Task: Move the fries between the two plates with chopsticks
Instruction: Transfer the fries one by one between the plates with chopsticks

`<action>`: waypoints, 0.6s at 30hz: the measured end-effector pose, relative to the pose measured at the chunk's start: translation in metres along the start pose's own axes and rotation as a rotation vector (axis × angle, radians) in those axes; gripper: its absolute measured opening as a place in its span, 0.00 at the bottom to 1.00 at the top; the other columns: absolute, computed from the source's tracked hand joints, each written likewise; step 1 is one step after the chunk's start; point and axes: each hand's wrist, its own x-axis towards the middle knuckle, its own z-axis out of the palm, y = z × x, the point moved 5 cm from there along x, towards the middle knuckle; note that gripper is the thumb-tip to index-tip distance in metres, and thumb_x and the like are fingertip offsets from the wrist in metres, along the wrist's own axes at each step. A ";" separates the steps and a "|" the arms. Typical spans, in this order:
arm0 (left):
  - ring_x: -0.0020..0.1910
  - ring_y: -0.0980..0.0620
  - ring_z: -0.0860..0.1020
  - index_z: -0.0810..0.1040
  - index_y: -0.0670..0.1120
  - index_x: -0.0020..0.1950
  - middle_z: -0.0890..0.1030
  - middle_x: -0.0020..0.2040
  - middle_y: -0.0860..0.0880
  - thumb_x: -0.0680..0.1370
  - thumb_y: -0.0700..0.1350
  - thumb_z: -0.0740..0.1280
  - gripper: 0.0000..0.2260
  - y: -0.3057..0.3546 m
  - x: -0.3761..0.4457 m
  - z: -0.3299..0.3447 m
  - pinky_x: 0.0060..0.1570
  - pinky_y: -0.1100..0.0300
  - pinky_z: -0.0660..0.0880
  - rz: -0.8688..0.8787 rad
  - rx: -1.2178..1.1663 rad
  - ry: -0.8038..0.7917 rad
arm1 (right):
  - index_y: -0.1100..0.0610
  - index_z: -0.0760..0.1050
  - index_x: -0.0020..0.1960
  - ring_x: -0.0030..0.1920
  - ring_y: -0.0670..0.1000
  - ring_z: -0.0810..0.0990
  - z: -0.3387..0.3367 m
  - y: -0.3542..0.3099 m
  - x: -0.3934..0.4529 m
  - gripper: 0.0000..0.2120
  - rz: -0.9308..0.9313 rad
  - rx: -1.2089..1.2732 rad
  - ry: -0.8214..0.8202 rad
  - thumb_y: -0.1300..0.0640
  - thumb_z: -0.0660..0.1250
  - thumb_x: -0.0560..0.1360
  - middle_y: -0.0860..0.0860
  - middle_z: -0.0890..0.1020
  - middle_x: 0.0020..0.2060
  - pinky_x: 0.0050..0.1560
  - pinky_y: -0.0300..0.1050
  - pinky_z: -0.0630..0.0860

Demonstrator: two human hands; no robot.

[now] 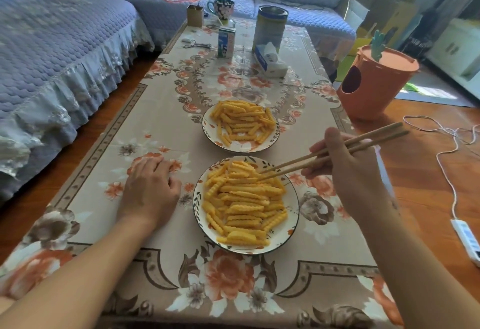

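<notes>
Two white plates with leaf patterns stand on the flowered table cloth, each piled with yellow crinkle-cut fries. The near plate (292, 209) holds fries (241, 204); the far plate (207, 131) holds more fries (241, 121). My right hand (353, 173) grips a pair of wooden chopsticks (332, 152), whose tips touch the fries at the upper right of the near plate. My left hand (150, 188) rests flat on the cloth to the left of the near plate, fingers relaxed, holding nothing.
At the table's far end stand a tall tin (271, 29), a milk carton (226, 43), a tissue pack (270, 62), a mug (221, 9) and a small box (194, 16). An orange bin (374, 90) stands right of the table. A white cable and power strip (466, 240) lie on the floor.
</notes>
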 end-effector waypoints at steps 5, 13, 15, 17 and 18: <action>0.70 0.40 0.70 0.78 0.42 0.67 0.77 0.68 0.40 0.76 0.51 0.56 0.24 -0.001 -0.001 0.000 0.75 0.43 0.64 0.001 0.001 -0.007 | 0.61 0.79 0.41 0.27 0.57 0.83 -0.009 0.009 0.000 0.19 -0.026 -0.039 0.039 0.49 0.61 0.84 0.58 0.82 0.27 0.31 0.48 0.82; 0.70 0.40 0.70 0.78 0.42 0.67 0.77 0.67 0.40 0.76 0.50 0.57 0.24 0.000 -0.001 0.000 0.75 0.43 0.63 0.004 -0.009 0.008 | 0.63 0.80 0.43 0.27 0.60 0.83 -0.015 0.012 0.006 0.21 0.002 -0.052 0.040 0.48 0.61 0.84 0.59 0.82 0.27 0.30 0.49 0.82; 0.70 0.40 0.70 0.78 0.42 0.67 0.77 0.67 0.40 0.76 0.50 0.56 0.24 -0.001 -0.001 0.000 0.75 0.43 0.63 0.014 -0.002 0.006 | 0.62 0.79 0.42 0.28 0.58 0.83 -0.026 0.012 0.012 0.21 0.010 -0.028 0.131 0.48 0.61 0.84 0.57 0.82 0.27 0.30 0.48 0.83; 0.69 0.40 0.70 0.78 0.42 0.67 0.77 0.66 0.40 0.76 0.50 0.57 0.24 -0.001 -0.001 0.001 0.74 0.43 0.64 0.020 0.007 0.006 | 0.61 0.80 0.42 0.29 0.56 0.84 -0.033 0.012 0.020 0.21 0.012 -0.010 0.209 0.47 0.61 0.84 0.55 0.82 0.28 0.32 0.48 0.84; 0.69 0.40 0.70 0.78 0.42 0.67 0.77 0.66 0.40 0.76 0.50 0.57 0.23 -0.001 -0.001 0.000 0.74 0.43 0.64 0.021 0.012 0.006 | 0.60 0.80 0.43 0.30 0.57 0.85 -0.032 0.012 0.025 0.20 0.007 -0.006 0.222 0.47 0.62 0.84 0.55 0.83 0.30 0.34 0.48 0.84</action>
